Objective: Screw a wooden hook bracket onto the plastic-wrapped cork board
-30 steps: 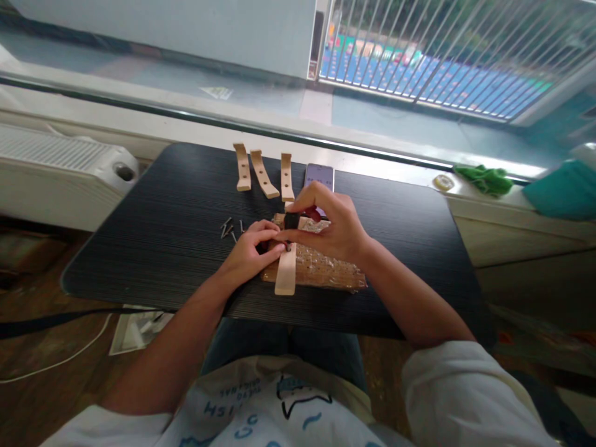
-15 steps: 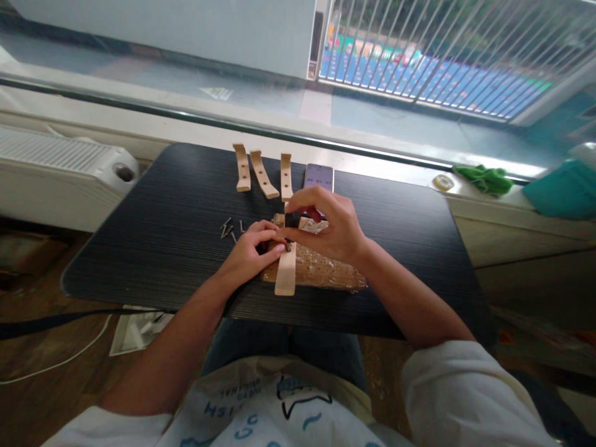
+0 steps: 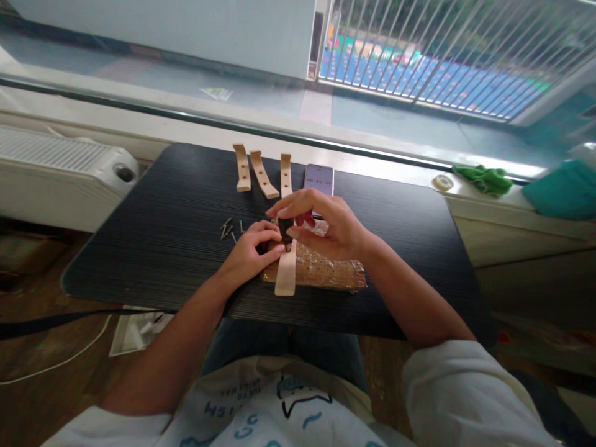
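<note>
A pale wooden wall hook [image 3: 285, 276] lies across a brown block wrapped in clear plastic [image 3: 326, 270]; its near end juts past the block's front edge. My left hand [image 3: 251, 251] presses from the left, thumb and fingers closed at the hook's middle, close to the screwdriver tip. With thumb and fingers, my right hand [image 3: 326, 223] grips the short black handle of a screwdriver [image 3: 285, 230], which stands nearly upright over the hook. Its tip, and any screw beneath it, is mostly hidden by my fingers.
Several loose screws [image 3: 226, 228] lie left of the block. Three more wooden hooks [image 3: 263, 175] rest toward the table's back edge, beside a phone [image 3: 319, 177] showing a timer. On the windowsill are a roll of tape [image 3: 442, 182] and a green cloth [image 3: 487, 180].
My right hand's fingers have shifted and turned on the screwdriver handle, which has tilted slightly left. My left hand, the hook and the block stay in place.
</note>
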The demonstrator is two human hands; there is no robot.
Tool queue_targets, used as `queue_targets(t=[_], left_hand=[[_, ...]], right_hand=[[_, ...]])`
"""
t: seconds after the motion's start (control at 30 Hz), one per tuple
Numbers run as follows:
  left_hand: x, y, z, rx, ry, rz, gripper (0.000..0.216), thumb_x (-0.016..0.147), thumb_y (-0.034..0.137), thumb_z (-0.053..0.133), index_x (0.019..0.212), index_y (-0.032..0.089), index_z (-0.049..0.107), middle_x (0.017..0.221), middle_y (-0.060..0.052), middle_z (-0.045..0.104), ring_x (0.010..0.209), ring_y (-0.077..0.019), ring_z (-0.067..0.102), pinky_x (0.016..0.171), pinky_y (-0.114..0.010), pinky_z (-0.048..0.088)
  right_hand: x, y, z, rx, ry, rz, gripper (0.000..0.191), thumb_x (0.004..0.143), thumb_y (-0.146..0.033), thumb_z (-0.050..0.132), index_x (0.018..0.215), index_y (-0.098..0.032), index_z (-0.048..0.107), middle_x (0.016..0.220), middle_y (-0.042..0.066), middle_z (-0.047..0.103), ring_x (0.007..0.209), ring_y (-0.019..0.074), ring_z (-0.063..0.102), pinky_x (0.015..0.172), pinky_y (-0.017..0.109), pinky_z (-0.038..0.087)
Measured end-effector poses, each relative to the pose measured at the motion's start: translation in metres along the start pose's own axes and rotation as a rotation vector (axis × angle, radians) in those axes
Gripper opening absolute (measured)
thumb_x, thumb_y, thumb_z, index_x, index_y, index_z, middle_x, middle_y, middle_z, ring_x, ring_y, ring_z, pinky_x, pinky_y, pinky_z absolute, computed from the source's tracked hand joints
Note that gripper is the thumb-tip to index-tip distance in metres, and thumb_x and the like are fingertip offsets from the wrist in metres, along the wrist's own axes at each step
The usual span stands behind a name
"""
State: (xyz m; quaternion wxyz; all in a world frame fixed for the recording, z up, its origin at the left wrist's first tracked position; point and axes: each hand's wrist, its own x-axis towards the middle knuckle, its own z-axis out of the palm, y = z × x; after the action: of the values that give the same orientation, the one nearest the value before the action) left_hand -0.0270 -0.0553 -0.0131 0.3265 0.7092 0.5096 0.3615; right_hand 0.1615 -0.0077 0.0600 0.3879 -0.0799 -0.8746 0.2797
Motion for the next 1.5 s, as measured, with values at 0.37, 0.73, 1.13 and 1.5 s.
queue_targets(t=[0.37, 0.73, 1.13, 1.5], left_hand=[[-0.0007, -0.0007, 0.0000, 0.015, 0.009, -0.015, 0.020, 0.075, 0.034, 0.061, 0.082, 0.019, 0.072, 0.089, -0.004, 0.063, 0.092, -0.0233, 0.058, 0.087, -0.037, 0.049], [-0.0017, -0.0019, 0.0006, 0.018, 0.016, -0.014, 0.019, 0.077, 0.036, 0.062, 0.080, 0.019, 0.071, 0.095, -0.006, 0.067, 0.097, -0.0260, 0.059, 0.092, -0.040, 0.048], [-0.0009, -0.0060, 0.0019, -0.023, -0.001, -0.005, 0.020, 0.077, 0.035, 0.063, 0.086, 0.019, 0.071, 0.101, -0.005, 0.065, 0.098, -0.0244, 0.059, 0.093, -0.039, 0.047], [-0.0010, -0.0024, -0.0003, -0.021, -0.014, 0.007, 0.018, 0.078, 0.033, 0.060, 0.085, 0.020, 0.071, 0.103, -0.005, 0.063, 0.103, -0.0249, 0.058, 0.095, -0.039, 0.046]], right_hand=[[0.0012, -0.0017, -0.0009, 0.246, -0.069, 0.116, 0.021, 0.091, -0.012, 0.047, 0.113, -0.013, 0.048, 0.105, 0.005, 0.064, 0.072, 0.0024, 0.056, 0.057, 0.016, 0.040], [0.0058, -0.0062, -0.0051, 0.152, -0.090, 0.088, 0.019, 0.090, -0.019, 0.056, 0.106, -0.012, 0.064, 0.094, 0.001, 0.068, 0.073, 0.0022, 0.058, 0.060, 0.015, 0.041], [0.0052, -0.0078, -0.0033, 0.004, 0.005, 0.133, 0.021, 0.085, -0.029, 0.065, 0.098, -0.013, 0.068, 0.078, -0.002, 0.067, 0.056, 0.0010, 0.045, 0.055, 0.016, 0.039], [0.0030, -0.0038, 0.0009, -0.012, 0.123, 0.130, 0.019, 0.078, -0.023, 0.072, 0.094, -0.013, 0.067, 0.071, -0.004, 0.060, 0.052, 0.0012, 0.038, 0.050, 0.016, 0.035]])
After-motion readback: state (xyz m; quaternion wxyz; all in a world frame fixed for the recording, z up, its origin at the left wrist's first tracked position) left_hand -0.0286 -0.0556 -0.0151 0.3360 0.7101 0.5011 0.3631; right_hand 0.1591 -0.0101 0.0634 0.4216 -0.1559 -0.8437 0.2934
